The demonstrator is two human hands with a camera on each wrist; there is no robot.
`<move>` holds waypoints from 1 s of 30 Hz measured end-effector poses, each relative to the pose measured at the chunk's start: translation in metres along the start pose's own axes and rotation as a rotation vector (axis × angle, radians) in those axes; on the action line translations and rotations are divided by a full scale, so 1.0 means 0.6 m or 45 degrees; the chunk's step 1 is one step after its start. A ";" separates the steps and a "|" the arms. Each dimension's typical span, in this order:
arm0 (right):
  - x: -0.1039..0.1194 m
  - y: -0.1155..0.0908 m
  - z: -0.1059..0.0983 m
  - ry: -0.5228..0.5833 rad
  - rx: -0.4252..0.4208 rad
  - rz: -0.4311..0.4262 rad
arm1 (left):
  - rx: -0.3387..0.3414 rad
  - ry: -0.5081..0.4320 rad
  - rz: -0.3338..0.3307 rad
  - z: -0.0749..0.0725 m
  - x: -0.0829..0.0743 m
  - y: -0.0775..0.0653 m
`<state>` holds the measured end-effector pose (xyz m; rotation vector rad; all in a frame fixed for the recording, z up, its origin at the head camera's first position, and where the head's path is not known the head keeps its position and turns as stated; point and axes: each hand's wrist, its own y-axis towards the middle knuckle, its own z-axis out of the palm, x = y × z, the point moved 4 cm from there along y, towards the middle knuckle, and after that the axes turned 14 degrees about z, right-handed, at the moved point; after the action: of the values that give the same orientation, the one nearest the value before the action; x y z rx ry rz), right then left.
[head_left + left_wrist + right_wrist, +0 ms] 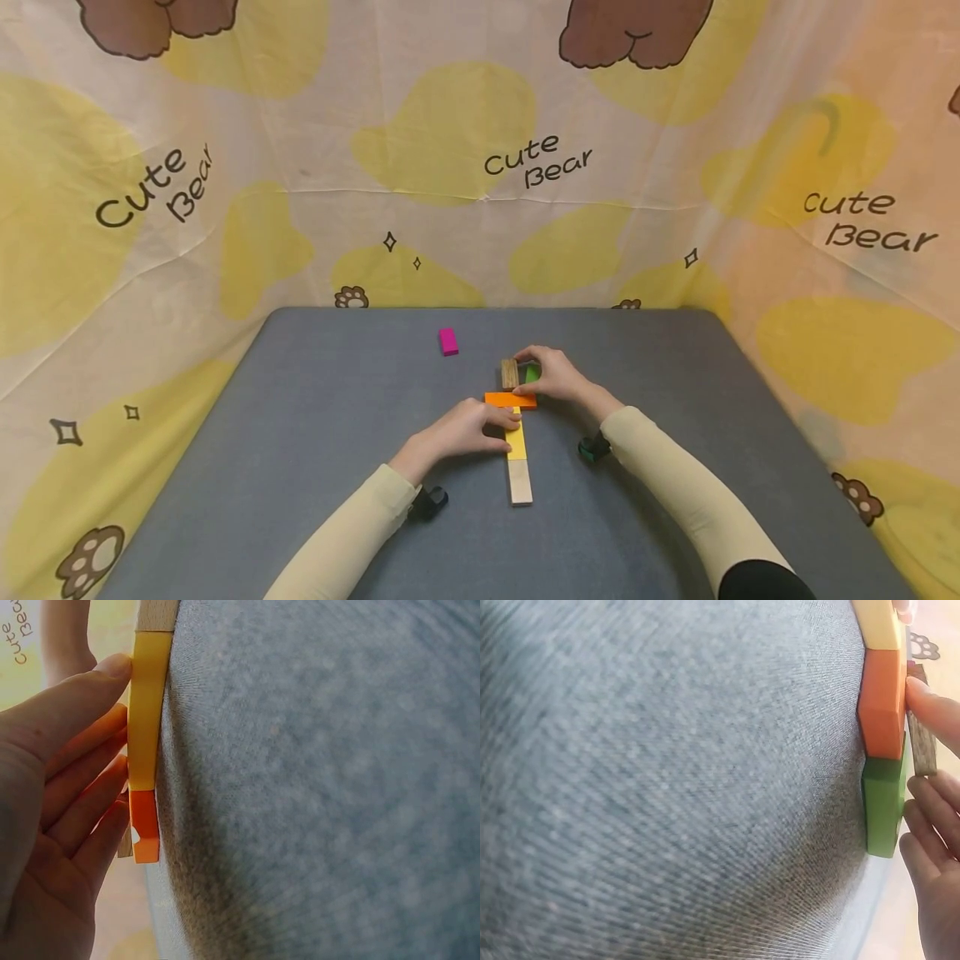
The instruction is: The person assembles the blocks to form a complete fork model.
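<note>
My right hand point(553, 374) pinches a brown wood-grain block point(509, 374) by its ends, thumb at the near end and fingertips at the far end. This block is held beside a green block point(883, 808), just beyond an orange block point(511, 400) lying crosswise. My left hand point(467, 428) rests its thumb and loosely bent fingertips on a yellow block point(516, 444), which extends toward me from the orange one. In the left wrist view, the thumb point(105, 677) touches the yellow block near its pale end neighbour. A pale wood block point(520, 482) continues the row at the near end.
A magenta block point(448, 342) lies alone toward the back of the grey table point(315, 467), left of the row. Behind the table and along its sides hangs a printed bear-pattern cloth point(450, 133). Dark wrist-worn devices point(428, 503) sit under both forearms.
</note>
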<state>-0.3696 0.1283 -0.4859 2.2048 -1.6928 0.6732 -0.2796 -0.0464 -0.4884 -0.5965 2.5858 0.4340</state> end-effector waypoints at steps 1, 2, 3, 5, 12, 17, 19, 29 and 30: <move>0.001 0.000 0.000 -0.003 0.004 -0.004 | -0.001 0.000 0.001 0.000 0.000 0.000; 0.002 0.000 0.000 -0.003 0.008 -0.008 | -0.001 0.000 0.001 0.000 0.000 0.000; 0.003 0.001 -0.001 -0.006 0.013 -0.009 | -0.001 0.001 0.000 0.000 0.000 0.000; 0.005 0.002 -0.002 -0.017 0.018 -0.015 | 0.002 0.005 0.000 0.000 0.000 0.000; 0.006 0.006 -0.002 -0.041 0.043 -0.013 | 0.012 0.014 -0.012 0.001 0.002 0.000; 0.006 0.006 -0.002 -0.039 0.061 0.011 | 0.017 0.009 -0.022 0.001 0.002 0.000; 0.006 0.006 -0.002 -0.039 0.066 0.015 | 0.018 0.009 -0.026 0.001 0.002 0.000; 0.008 0.007 -0.003 -0.038 0.110 0.026 | 0.027 0.018 -0.028 0.000 0.000 0.000; 0.009 0.007 -0.003 -0.036 0.117 0.026 | 0.027 0.019 -0.027 0.000 0.000 0.000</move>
<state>-0.3729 0.1237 -0.4819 2.2719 -1.7333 0.7420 -0.2797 -0.0461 -0.4885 -0.6217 2.5927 0.3962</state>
